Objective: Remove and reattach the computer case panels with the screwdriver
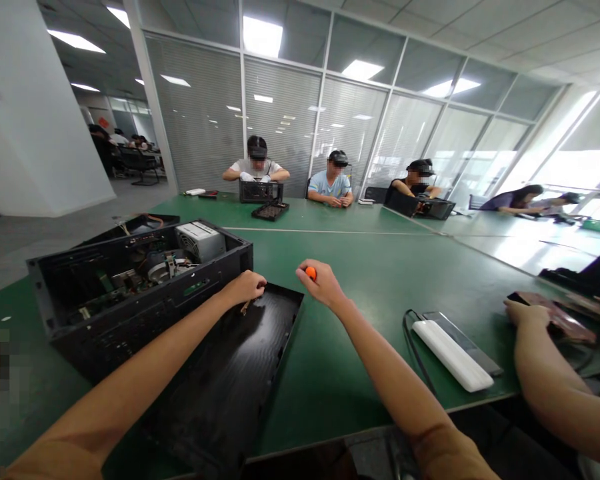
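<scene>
My left hand [245, 288] is closed over the far end of a black computer side panel [240, 363], fingers curled together; what they hold, if anything, is hidden. Just below it a few small brass-coloured bits [245, 308], perhaps screws, lie on the panel. The open black computer case [145, 293] lies beside that hand on the left, with a silver power supply [200, 240] and wiring inside. My right hand [323, 283] is wrapped round an orange-ended handle [311, 273], just right of the panel's far corner and above the green table. Most of the handle is hidden in the fist.
A white power bank [453, 355] with a black cable lies beside a dark phone [463, 341] at right. A co-worker's arm [540, 347] reaches in there. Across the green table [360, 257], people work at other cases [261, 192]. Another black panel [130, 227] lies behind my case.
</scene>
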The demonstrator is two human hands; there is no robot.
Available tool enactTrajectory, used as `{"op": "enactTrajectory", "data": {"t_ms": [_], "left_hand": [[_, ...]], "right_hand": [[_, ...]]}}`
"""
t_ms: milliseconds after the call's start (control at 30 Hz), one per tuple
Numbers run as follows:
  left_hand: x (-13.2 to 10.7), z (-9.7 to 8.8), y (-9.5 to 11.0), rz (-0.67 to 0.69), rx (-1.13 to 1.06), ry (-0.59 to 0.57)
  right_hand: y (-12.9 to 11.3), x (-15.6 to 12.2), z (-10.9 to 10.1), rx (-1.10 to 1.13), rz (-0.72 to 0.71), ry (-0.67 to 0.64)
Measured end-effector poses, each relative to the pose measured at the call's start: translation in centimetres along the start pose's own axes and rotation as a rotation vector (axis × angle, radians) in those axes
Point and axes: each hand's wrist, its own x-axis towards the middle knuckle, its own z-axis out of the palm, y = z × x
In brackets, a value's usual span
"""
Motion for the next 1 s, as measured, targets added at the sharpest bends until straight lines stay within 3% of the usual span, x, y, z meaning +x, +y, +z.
{"op": "enactTrajectory", "data": {"t_ms": [100, 233, 333, 500, 667, 867, 1000], "left_hand": [[0.7, 0.8, -0.3, 0.050, 0.073, 0.017], [0.7, 1.8, -1.0, 0.136, 0.141, 0.069], [0.7, 2.5, -1.6, 0.129, 0.161, 0.091], [1.4, 3.5, -2.6, 0.113, 0.201, 0.014], [2.1, 2.9, -2.9, 0.117, 0.143, -0.066], [2.9, 1.4, -2.2, 0.092, 0.113, -0.155], [3.4, 1.0, -2.2, 0.113, 0.053, -0.174]], "right_hand": [[1.1, 2.8, 0.5, 0.005, 0.090, 0.052], [2.3, 5.4, 2.6, 0.101, 0.107, 0.079], [2.8, 6.2, 4.7, 0.181, 0.131, 0.016], [3.3, 6.0, 7.1, 0.254, 0.146, -0.063], [3.9, 5.7, 7.6, 0.271, 0.185, -0.065], [4.3, 5.6, 7.8, 0.372, 0.188, -0.303], [4.0, 5.6, 7.4, 0.366, 0.186, -0.293]]}}
